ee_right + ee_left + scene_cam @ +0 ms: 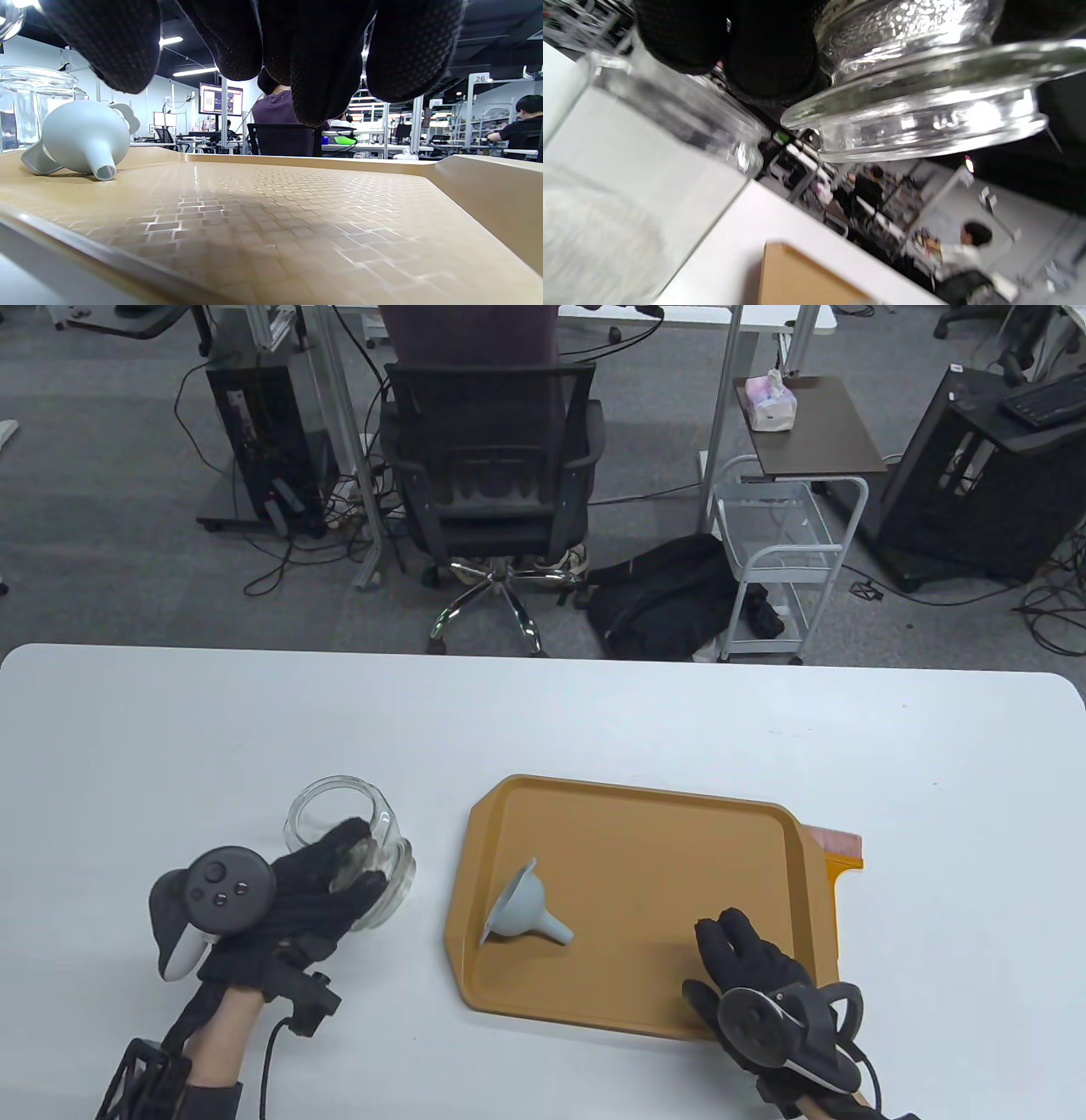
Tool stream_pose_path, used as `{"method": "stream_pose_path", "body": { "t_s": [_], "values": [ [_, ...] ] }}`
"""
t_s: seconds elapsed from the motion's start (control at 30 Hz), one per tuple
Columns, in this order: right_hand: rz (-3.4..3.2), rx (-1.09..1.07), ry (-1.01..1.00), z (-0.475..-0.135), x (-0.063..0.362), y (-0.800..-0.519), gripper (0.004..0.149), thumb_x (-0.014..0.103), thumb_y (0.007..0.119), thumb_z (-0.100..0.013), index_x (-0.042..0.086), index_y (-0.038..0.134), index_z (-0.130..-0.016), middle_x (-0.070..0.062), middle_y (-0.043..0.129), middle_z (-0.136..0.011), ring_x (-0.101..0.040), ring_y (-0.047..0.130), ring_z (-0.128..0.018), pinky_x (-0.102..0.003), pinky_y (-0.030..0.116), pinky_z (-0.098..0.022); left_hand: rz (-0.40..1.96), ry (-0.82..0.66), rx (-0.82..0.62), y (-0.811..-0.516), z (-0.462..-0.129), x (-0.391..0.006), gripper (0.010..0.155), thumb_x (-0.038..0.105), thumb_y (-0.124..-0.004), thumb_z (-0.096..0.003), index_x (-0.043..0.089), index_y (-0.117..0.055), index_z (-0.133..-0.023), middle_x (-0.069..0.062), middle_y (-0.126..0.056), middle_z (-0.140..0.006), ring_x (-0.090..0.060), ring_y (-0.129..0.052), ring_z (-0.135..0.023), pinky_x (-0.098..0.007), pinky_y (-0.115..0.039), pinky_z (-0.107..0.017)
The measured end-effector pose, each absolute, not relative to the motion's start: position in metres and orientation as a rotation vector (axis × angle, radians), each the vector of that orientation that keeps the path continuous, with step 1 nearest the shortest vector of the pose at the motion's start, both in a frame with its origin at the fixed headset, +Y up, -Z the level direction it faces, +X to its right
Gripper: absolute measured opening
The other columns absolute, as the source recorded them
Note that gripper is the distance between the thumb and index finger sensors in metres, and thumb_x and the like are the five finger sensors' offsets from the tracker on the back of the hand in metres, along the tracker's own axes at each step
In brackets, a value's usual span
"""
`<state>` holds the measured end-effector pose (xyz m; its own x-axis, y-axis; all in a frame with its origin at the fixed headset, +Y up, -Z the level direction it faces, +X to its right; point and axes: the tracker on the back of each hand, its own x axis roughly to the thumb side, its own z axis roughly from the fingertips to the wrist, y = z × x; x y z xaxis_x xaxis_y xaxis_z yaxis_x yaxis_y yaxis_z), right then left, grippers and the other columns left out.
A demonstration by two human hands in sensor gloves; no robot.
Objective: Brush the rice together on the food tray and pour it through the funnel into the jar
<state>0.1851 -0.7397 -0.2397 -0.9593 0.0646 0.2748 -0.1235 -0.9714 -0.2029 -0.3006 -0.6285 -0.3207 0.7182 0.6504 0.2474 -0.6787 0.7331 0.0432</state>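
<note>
Nearest, we note the right hand over the tray's near right corner, fingers extended and relaxed, gripping nothing. The left hand curls around the jar's lid, beside the open glass jar. The funnel lies tipped on the tray. Beyond, a brush peeks from under the tray's far right edge.

Black office chair, white wire cart, dark backpack on grey carpet beyond the table
</note>
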Motion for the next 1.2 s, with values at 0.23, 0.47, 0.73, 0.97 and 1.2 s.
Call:
{"method": "stream_pose_path", "body": {
  "t_s": [0.23, 0.47, 0.73, 0.97, 1.2],
  "values": [
    [2.995, 0.422, -0.326, -0.24, 0.185, -0.74, 0.073, 0.053, 0.078, -0.046, 0.01, 0.065, -0.104, -0.025, 0.063, -0.104, -0.037, 0.089, -0.075, -0.058, 0.078, -0.052, 0.544, 0.088, 0.226, -0.606, -0.346, -0.319, 0.083, 0.069, -0.074, -0.0447, 0.017, -0.06, -0.108, -0.019, -0.085, -0.098, -0.03, -0.093, -0.073, -0.056, -0.073, -0.062],
    [2.995, 0.433, -0.308, -0.239, 0.184, -0.741, 0.073, 0.053, 0.078, -0.047, 0.011, 0.065, -0.104, -0.025, 0.063, -0.104, -0.037, 0.089, -0.075, -0.058, 0.078, -0.052, 0.285, 0.118, 0.181, -0.616, -0.36, -0.307, 0.083, 0.067, -0.082, -0.0414, 0.022, -0.061, -0.109, -0.016, -0.08, -0.103, -0.032, -0.085, -0.083, -0.06, -0.064, -0.068],
    [2.993, 0.443, -0.307, -0.239, 0.183, -0.741, 0.072, 0.053, 0.078, -0.047, 0.011, 0.065, -0.104, -0.025, 0.063, -0.104, -0.037, 0.089, -0.075, -0.058, 0.078, -0.052, 0.223, 0.103, 0.124, -0.627, -0.371, -0.296, 0.084, 0.067, -0.083, -0.0417, 0.025, -0.058, -0.11, -0.016, -0.073, -0.107, -0.034, -0.076, -0.089, -0.063, -0.055, -0.073],
    [2.997, 0.451, -0.287, -0.239, 0.182, -0.743, 0.073, 0.053, 0.078, -0.047, 0.011, 0.064, -0.105, -0.025, 0.063, -0.104, -0.037, 0.089, -0.075, -0.058, 0.078, -0.052, 0.207, 0.087, 0.091, -0.633, -0.377, -0.29, 0.083, 0.062, -0.085, -0.0411, 0.026, -0.058, -0.11, -0.013, -0.071, -0.109, -0.035, -0.069, -0.094, -0.064, -0.05, -0.075],
    [2.998, 0.455, -0.279, -0.239, 0.182, -0.743, 0.073, 0.053, 0.078, -0.047, 0.011, 0.064, -0.105, -0.025, 0.063, -0.104, -0.038, 0.089, -0.075, -0.058, 0.078, -0.051, 0.199, 0.087, 0.078, -0.641, -0.379, -0.286, 0.083, 0.063, -0.084, -0.0411, 0.026, -0.059, -0.11, -0.014, -0.072, -0.109, -0.035, -0.069, -0.094, -0.065, -0.05, -0.075]
  ]
}}
